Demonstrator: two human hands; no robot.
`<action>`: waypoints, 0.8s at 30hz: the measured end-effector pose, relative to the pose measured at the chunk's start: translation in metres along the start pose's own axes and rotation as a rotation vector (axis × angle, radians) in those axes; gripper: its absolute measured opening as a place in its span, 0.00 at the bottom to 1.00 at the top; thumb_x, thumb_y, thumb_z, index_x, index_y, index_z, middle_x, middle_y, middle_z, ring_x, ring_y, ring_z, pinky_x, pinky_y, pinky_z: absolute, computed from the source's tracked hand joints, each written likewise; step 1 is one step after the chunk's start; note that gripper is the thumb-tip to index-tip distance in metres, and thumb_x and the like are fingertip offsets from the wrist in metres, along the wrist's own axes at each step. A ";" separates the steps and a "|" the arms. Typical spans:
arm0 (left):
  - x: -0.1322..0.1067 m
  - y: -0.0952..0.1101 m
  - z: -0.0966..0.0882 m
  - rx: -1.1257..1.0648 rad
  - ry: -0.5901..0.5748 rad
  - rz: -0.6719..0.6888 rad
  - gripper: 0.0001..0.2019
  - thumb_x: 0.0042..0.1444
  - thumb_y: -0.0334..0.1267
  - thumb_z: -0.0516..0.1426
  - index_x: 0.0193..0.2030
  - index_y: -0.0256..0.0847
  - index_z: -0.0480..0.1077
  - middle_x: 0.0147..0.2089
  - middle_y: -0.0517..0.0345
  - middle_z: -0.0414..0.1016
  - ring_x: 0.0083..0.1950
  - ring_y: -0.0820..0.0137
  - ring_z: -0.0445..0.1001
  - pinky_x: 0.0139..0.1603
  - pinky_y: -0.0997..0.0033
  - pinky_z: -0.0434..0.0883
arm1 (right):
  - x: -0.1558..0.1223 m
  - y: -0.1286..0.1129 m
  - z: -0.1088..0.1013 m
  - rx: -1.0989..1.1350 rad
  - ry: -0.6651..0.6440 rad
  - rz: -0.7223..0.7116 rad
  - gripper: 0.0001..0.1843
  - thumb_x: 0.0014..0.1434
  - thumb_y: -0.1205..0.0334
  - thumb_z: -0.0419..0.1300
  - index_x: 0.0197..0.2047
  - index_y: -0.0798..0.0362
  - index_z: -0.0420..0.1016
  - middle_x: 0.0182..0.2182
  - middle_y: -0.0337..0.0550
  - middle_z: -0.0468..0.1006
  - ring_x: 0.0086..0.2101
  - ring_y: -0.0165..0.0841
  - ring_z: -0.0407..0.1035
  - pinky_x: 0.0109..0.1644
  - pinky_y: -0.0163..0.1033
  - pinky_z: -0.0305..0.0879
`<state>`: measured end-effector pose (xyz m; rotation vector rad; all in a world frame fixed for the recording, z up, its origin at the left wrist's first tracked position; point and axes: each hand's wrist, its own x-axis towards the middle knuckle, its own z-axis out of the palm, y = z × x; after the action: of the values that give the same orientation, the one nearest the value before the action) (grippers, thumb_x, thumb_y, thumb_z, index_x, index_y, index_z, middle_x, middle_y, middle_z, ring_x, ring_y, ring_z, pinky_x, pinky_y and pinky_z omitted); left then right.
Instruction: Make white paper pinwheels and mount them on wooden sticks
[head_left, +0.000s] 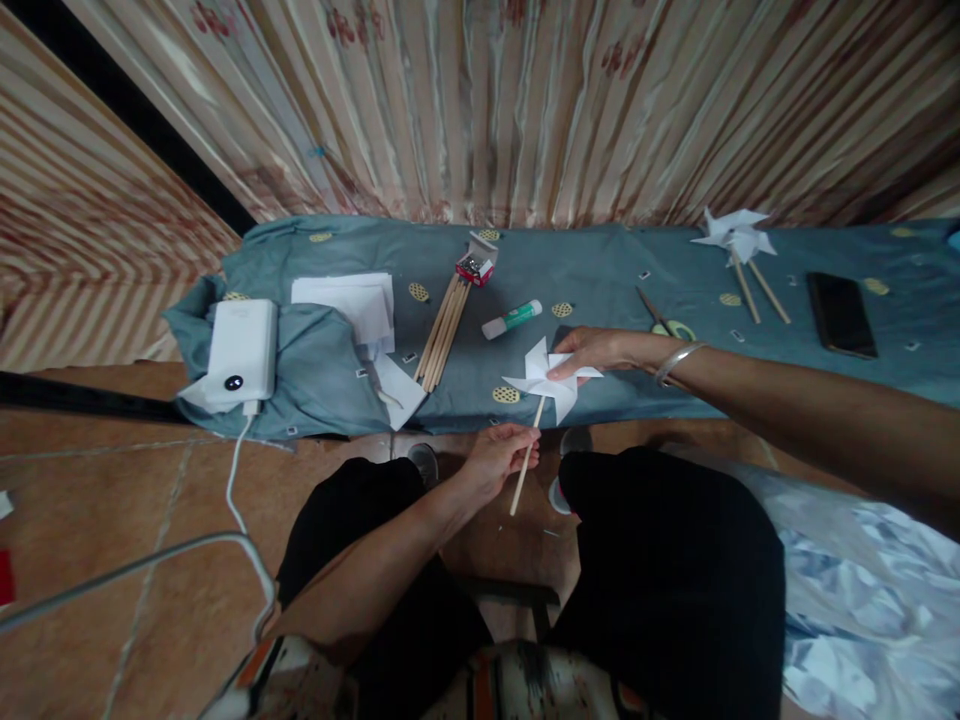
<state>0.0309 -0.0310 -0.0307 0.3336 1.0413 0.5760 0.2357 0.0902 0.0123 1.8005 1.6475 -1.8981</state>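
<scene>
A white paper pinwheel [537, 378] on a thin wooden stick [523, 476] is held between my two hands near the front edge of the cloth. My left hand [504, 458] pinches the stick below the blades, and its lower end sticks out toward my lap. My right hand [585, 352], with a silver bangle at the wrist, grips the right side of the pinwheel's paper, thumb near the center. My right fingers are partly hidden behind the blades. Beyond the hands lies a glue stick [512, 319] with a green label.
Bundled wooden sticks [442, 340] touch an open red box of small metal pins [475, 266]. White paper [345, 290] and a white power bank [242, 350] with a cable are left. Scissors [671, 327], finished pinwheels [735, 237] and a phone [841, 314] lie right.
</scene>
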 end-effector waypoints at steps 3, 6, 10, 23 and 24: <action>0.001 0.000 -0.001 0.003 -0.004 0.000 0.09 0.45 0.32 0.68 0.24 0.33 0.73 0.21 0.60 0.72 0.21 0.79 0.69 0.27 0.77 0.68 | 0.000 0.001 0.000 -0.007 -0.007 -0.010 0.21 0.31 0.49 0.74 0.26 0.54 0.79 0.23 0.40 0.78 0.26 0.29 0.70 0.30 0.34 0.68; 0.001 0.001 0.000 0.004 0.006 -0.012 0.08 0.46 0.31 0.67 0.24 0.33 0.73 0.21 0.60 0.72 0.22 0.79 0.69 0.26 0.78 0.68 | 0.001 0.003 0.000 -0.007 -0.005 -0.024 0.20 0.31 0.49 0.74 0.25 0.54 0.79 0.23 0.39 0.77 0.25 0.29 0.69 0.30 0.34 0.68; 0.000 0.003 0.001 0.016 0.009 -0.024 0.07 0.46 0.30 0.67 0.25 0.32 0.73 0.21 0.60 0.72 0.21 0.79 0.69 0.26 0.79 0.68 | 0.001 0.004 0.002 -0.002 0.033 -0.021 0.22 0.30 0.49 0.74 0.27 0.55 0.80 0.24 0.40 0.78 0.25 0.29 0.69 0.29 0.34 0.68; 0.001 0.001 0.001 0.017 -0.018 -0.007 0.09 0.44 0.34 0.69 0.25 0.33 0.73 0.22 0.60 0.72 0.22 0.79 0.69 0.26 0.79 0.68 | 0.001 0.008 0.005 0.028 0.049 -0.040 0.20 0.32 0.51 0.74 0.27 0.55 0.79 0.25 0.39 0.77 0.27 0.30 0.70 0.32 0.34 0.68; 0.001 0.001 0.001 0.015 -0.024 -0.006 0.09 0.43 0.34 0.69 0.25 0.33 0.73 0.22 0.60 0.72 0.22 0.79 0.69 0.26 0.79 0.68 | 0.002 0.008 0.004 0.021 0.043 -0.043 0.20 0.33 0.51 0.74 0.27 0.55 0.79 0.25 0.39 0.78 0.27 0.29 0.70 0.32 0.34 0.68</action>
<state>0.0314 -0.0296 -0.0306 0.3500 1.0235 0.5578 0.2375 0.0847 0.0048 1.8415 1.7004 -1.9138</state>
